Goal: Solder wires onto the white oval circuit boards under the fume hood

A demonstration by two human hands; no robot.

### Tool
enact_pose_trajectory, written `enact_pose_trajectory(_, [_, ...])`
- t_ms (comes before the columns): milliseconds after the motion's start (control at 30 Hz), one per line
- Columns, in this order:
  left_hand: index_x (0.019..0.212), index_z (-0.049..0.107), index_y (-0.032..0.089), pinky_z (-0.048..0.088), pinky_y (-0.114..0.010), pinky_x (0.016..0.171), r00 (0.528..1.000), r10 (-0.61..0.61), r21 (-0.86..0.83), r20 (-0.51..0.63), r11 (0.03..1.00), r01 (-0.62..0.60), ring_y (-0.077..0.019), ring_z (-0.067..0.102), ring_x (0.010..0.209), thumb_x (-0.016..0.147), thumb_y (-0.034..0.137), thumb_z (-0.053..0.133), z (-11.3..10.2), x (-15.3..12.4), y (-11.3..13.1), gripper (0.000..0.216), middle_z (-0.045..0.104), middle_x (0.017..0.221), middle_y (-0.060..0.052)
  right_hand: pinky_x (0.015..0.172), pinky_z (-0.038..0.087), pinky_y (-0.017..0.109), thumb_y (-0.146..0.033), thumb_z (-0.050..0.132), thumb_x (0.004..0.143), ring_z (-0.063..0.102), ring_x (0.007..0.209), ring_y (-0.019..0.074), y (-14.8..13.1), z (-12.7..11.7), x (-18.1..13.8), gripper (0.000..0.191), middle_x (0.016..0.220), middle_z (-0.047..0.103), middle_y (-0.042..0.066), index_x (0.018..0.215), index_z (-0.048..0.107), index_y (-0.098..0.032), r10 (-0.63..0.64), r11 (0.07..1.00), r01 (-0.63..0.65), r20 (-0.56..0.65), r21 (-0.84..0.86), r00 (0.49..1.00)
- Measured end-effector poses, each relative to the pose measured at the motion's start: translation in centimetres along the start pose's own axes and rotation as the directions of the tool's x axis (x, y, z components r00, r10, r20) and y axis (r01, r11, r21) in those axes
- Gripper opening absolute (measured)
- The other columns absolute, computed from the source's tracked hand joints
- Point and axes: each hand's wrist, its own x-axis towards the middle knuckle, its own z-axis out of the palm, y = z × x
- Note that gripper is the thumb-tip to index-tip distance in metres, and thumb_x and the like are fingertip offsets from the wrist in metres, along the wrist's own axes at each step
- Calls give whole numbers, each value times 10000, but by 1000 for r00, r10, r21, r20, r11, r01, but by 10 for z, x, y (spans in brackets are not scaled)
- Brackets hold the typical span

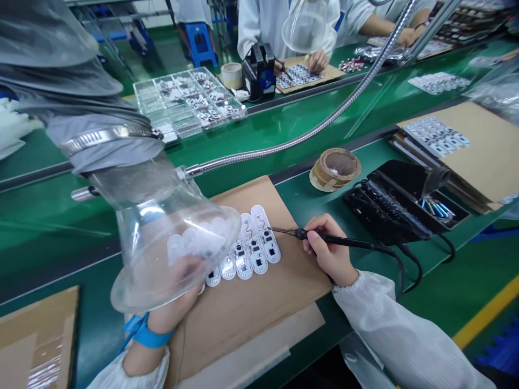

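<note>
My right hand [333, 253] is closed round the handle of a soldering iron [352, 242]. The iron's tip points left and meets, or nearly meets, the right end of a panel of white rounded circuit boards [259, 261] with black parts and thin reddish wires. Behind a clear fume hood [138, 237], my left hand [187, 274] is at the panel's left part. Its fingers are blurred through the plastic, so their grip cannot be made out. Beneath the panel lies a brown cardboard sheet [243, 316]. A blue band [153, 334] circles my left wrist.
A tape roll [334, 168] and a black soldering station [389, 208] stand to the right. Beyond it, another board panel [436, 136] lies on stacked cardboard. A flexible metal arm [295, 141] crosses above the bench. Opposite, a co-worker's hands [317, 61] work near a compartment tray [174, 116].
</note>
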Motion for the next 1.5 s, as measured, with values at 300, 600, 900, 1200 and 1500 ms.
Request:
enact_pose_trajectory(300, [947, 768, 215, 613, -278, 731, 999, 45, 39, 24, 998, -46, -195, 743, 744, 1095, 341, 659, -1, 2, 1, 223, 782, 812, -7, 533, 464, 308, -612, 723, 1102, 612, 625, 185, 5, -3, -2, 371, 858, 666, 27, 995, 640, -267, -7, 997, 9, 29, -77, 1000])
enact_pose_trajectory(600, [926, 794, 214, 608, -280, 692, 995, -52, -42, 91, 998, 56, -186, 739, 684, 1100, 381, 636, 4, 5, 4, 288, 794, 790, -12, 554, 465, 291, -471, 717, 1142, 599, 591, 160, 4, -4, 1, 248, 804, 664, -2, 1027, 680, -255, -136, 986, 141, 51, -93, 989])
enact_pose_trajectory(900, [961, 810, 208, 620, -277, 725, 997, -73, -54, 36, 996, 75, -207, 771, 770, 1068, 367, 679, -3, 6, 4, 232, 832, 863, -28, 497, 385, 256, -454, 710, 1169, 525, 536, 135, 0, 3, -2, 254, 740, 597, -36, 1012, 654, -261, -137, 989, 138, -32, 58, 990])
enact_pose_trajectory(1200, [888, 765, 212, 547, -282, 656, 997, -72, -1, -9, 997, 72, -161, 599, 601, 1066, 366, 656, -6, 12, 13, 260, 678, 686, 24, 574, 460, 285, -443, 685, 1182, 585, 597, 147, 6, 3, -2, 221, 837, 658, -6, 1060, 669, -260, -158, 985, 163, 76, -59, 985])
enact_pose_trajectory(1500, [857, 748, 224, 533, -296, 680, 997, -62, -17, 44, 998, 63, -170, 578, 620, 1078, 388, 655, -5, 15, 17, 290, 673, 719, 13, 534, 448, 270, -419, 703, 1162, 576, 571, 147, -2, 6, 1, 202, 832, 676, 4, 1043, 680, -257, -200, 971, 212, 111, -108, 973])
